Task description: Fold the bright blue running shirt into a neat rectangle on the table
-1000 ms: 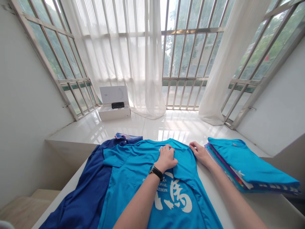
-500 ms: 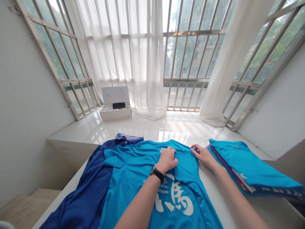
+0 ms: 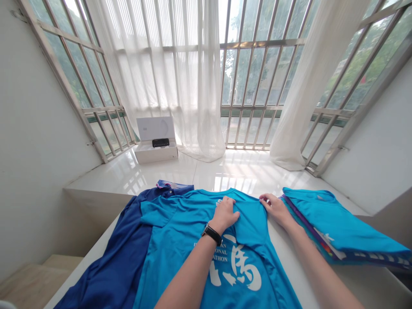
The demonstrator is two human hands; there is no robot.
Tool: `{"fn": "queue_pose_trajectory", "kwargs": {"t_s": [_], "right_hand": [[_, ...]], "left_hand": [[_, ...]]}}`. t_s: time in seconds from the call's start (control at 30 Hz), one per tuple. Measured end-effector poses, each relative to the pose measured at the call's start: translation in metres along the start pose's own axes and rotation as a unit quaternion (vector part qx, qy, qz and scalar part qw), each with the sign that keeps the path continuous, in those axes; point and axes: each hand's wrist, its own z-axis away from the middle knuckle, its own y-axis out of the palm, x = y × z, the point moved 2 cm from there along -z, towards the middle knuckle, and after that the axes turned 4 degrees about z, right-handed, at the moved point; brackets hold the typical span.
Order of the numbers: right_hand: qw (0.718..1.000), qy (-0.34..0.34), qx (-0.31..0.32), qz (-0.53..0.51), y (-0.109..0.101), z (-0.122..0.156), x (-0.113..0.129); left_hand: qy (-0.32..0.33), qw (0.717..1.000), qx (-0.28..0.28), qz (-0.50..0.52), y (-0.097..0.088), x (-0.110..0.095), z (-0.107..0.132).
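- The bright blue T-shirt (image 3: 206,240) lies flat on the white table (image 3: 363,283), in the lower middle of the frame. Its neckline points to the top of the frame and its hem runs off the bottom edge, so its long axis runs nearly straight up and down. White lettering and large white characters face up on it.
- The left hand (image 3: 224,214) sits on the shirt just below the neckline, with a black wristwatch (image 3: 211,234) on its wrist. The left-hand fingers (image 3: 227,205) are curled down onto the fabric; I cannot tell whether they grip it.
- The right hand (image 3: 277,210) is at the shirt's right shoulder edge. The right-hand fingers (image 3: 265,199) are slightly curved and touch the fabric beside a folded flap; I cannot tell whether they pinch it.
- A navy polo shirt (image 3: 112,257) lies just left of the blue shirt and partly under it, with its collar pointing to the top of the frame.
- A stack of folded shirts (image 3: 328,219) sits near the right hand, at the right of the frame, with a turquoise shirt on top.
- At upper centre, an open white box (image 3: 156,154) holding a black object (image 3: 160,142) stands on a glossy white ledge (image 3: 251,171), before sheer curtains (image 3: 167,64) and barred windows (image 3: 257,73).
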Motion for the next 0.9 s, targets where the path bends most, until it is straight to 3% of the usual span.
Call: {"fn": "queue_pose_trajectory", "kwargs": {"t_s": [0.23,0.6,0.77,0.9], "right_hand": [[0.998,0.011,-0.027,0.061,0.006,0.005,0.006],[0.991,0.047,-0.027,0.125,0.005,0.011,0.016],[0.989,0.053,-0.091,0.105,-0.018,0.003,0.030],[0.991,0.024,-0.108,0.070,-0.033,0.000,0.063]], "left_hand": [[0.018,0.998,0.055,-0.040,-0.003,-0.006,0.006],[0.016,0.992,0.087,-0.092,-0.009,-0.013,0.010],[0.021,0.985,0.067,-0.158,-0.010,-0.021,0.017],[0.042,0.981,0.055,-0.182,-0.005,-0.018,0.016]]}}
